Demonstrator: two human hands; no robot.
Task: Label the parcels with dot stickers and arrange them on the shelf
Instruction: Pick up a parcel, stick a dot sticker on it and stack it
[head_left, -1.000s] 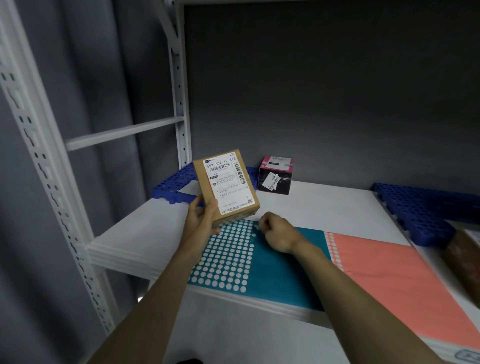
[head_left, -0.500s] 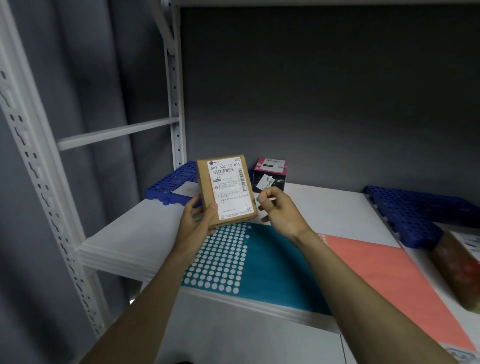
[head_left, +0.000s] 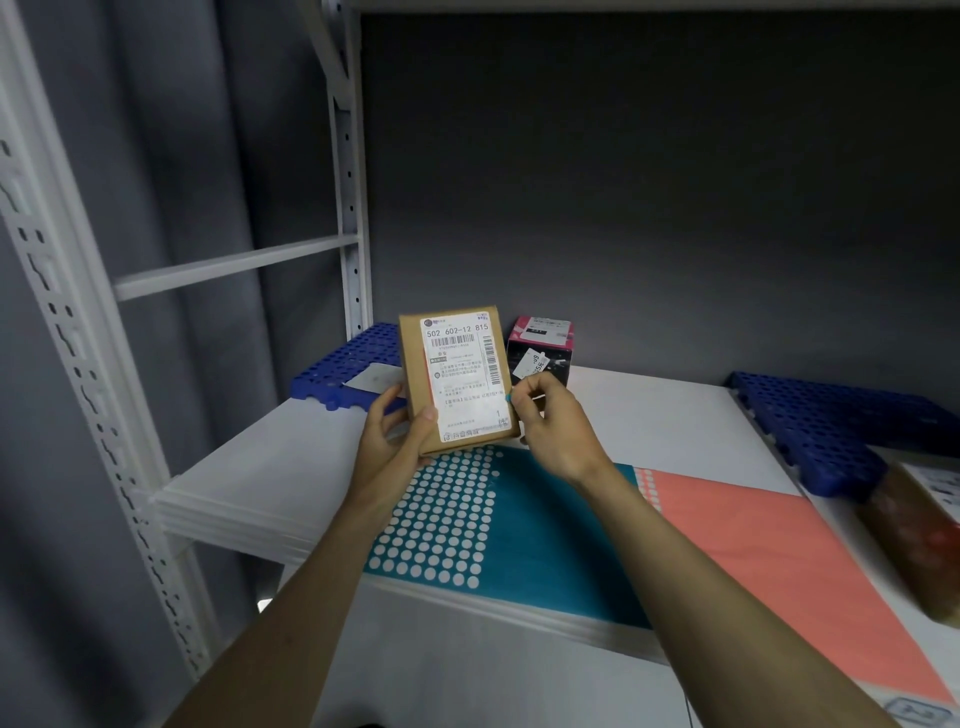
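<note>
My left hand (head_left: 387, 447) grips the parcel (head_left: 457, 376) upright above the shelf (head_left: 649, 410); my right hand (head_left: 550, 421) pinches a teal dot sticker (head_left: 508, 397) at its right edge.

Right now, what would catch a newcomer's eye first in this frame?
The brown parcel with its white shipping label, held upright at centre by the left hand. The right hand pinches a small teal dot sticker at the parcel's right edge. Below them, a teal sticker sheet and a pink sticker sheet lie flat on the white shelf.
</note>
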